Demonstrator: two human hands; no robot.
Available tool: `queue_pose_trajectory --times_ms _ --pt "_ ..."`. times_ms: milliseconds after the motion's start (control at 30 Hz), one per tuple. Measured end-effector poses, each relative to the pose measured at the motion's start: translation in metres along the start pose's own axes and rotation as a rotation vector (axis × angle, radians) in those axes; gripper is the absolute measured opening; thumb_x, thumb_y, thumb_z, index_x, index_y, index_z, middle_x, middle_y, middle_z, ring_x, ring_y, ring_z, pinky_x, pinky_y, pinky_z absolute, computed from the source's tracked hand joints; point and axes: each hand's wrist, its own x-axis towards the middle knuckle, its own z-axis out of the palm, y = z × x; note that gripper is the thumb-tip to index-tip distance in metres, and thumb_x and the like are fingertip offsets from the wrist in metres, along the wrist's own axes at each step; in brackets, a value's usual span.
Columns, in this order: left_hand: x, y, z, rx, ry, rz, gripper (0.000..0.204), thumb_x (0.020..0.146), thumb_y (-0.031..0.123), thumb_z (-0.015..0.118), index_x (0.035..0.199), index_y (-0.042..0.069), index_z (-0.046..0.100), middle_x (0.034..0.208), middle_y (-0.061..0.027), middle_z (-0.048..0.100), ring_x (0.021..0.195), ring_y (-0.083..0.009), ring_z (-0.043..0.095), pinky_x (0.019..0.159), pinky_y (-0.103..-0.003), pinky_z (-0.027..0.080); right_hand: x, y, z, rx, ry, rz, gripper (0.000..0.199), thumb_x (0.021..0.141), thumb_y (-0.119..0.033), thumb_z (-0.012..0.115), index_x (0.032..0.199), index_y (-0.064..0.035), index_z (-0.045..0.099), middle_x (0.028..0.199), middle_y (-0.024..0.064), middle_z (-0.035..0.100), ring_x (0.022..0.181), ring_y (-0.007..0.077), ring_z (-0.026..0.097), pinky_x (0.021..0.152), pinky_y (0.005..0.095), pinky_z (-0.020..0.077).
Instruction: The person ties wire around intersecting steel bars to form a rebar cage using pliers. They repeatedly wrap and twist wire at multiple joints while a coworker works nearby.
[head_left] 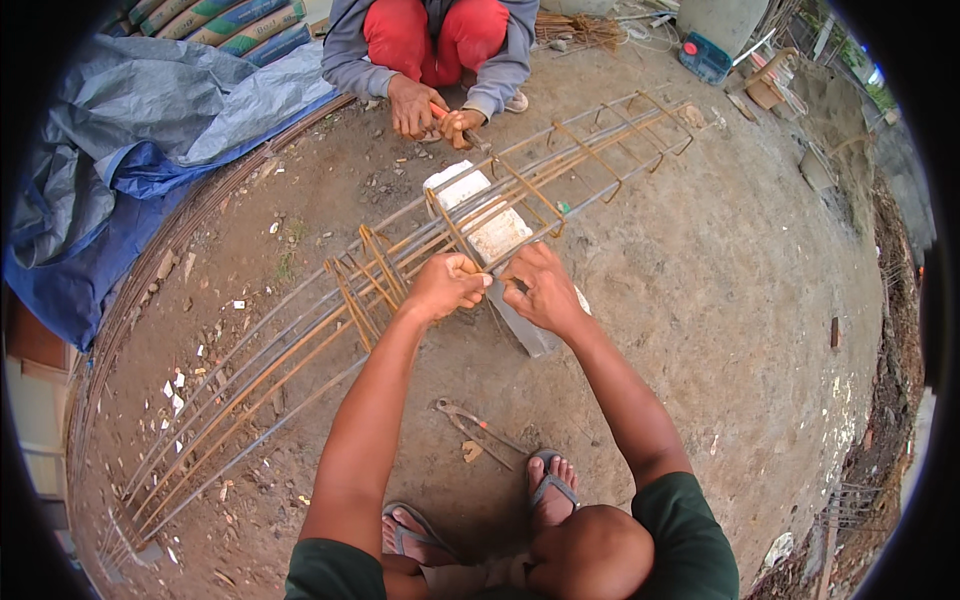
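Observation:
A long cage of steel reinforcing bars [400, 226] with square stirrups slants across the ground, propped on a whitish block [500, 236]. At the near lower bar, beside the block, my left hand [447, 287] is closed in a pinch. Close to its right, my right hand [545, 290] is also closed, its fingertips at the same bar and stirrup corner. What the fingertips hold is too small to make out. Several loose stirrups [362, 285] are bunched on the bars left of my hands. A pair of pincers [475, 430] lies on the ground before my feet.
Across the cage a co-worker in red trousers [436, 40] squats, holding a red-handled tool [440, 112]. Blue-grey tarpaulin [190, 110] and stacked sacks [225, 25] are at the far left. A blue-green container [705, 58] and a bucket [817, 168] stand far right.

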Motion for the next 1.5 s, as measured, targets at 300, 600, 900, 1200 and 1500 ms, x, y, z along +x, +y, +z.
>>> queue_pose_trajectory --times_ms 300,600,900,1200,1500 --pt "-0.008 0.002 0.002 0.052 0.002 0.017 0.018 0.099 0.015 0.074 0.103 0.0 0.065 0.093 -0.0082 0.073 0.082 -0.0148 0.07 0.074 -0.032 0.061 -0.008 -0.015 0.006 -0.194 -0.151 -0.003 0.019 0.078 -0.009 0.072 0.097 -0.009 0.072 0.094 0.0087 0.062 0.098 0.0283 0.059 0.085 0.0424 0.0466" --pt "0.006 -0.001 -0.008 -0.083 -0.052 -0.115 0.024 0.101 0.024 0.074 0.108 0.002 0.067 0.094 -0.0063 0.072 0.081 -0.0122 0.069 0.075 -0.032 0.065 -0.015 -0.029 0.014 -0.488 -0.233 -0.141 0.028 0.081 -0.012 0.07 0.107 -0.0049 0.074 0.094 0.0046 0.057 0.097 0.0227 0.056 0.087 0.0376 0.0427" --pt "0.007 0.008 -0.006 -0.107 -0.047 -0.153 0.028 0.098 0.028 0.077 0.102 0.001 0.069 0.087 -0.0069 0.072 0.076 -0.013 0.071 0.071 -0.03 0.067 0.0 -0.028 0.016 -0.246 -0.077 0.169 0.01 0.079 -0.008 0.07 0.085 -0.0085 0.078 0.097 0.0084 0.063 0.102 0.029 0.058 0.09 0.0425 0.0415" --pt "0.005 0.018 -0.004 -0.122 -0.08 -0.248 0.027 0.095 0.027 0.079 0.103 0.004 0.069 0.083 -0.0017 0.07 0.069 -0.0077 0.065 0.067 -0.028 0.064 0.022 -0.023 0.013 -0.252 -0.22 0.38 0.037 0.08 -0.01 0.081 0.112 -0.0083 0.064 0.1 0.0169 0.069 0.103 0.0353 0.068 0.09 0.0481 0.0474" --pt "0.008 0.023 -0.012 -0.1 -0.055 -0.229 0.021 0.095 0.023 0.077 0.095 0.002 0.073 0.077 -0.0012 0.07 0.06 -0.0038 0.058 0.047 -0.021 0.05 0.035 -0.018 0.014 -0.38 -0.251 0.193 0.021 0.084 -0.021 0.077 0.099 -0.0087 0.068 0.098 0.0124 0.069 0.096 0.0321 0.071 0.086 0.0446 0.0499"
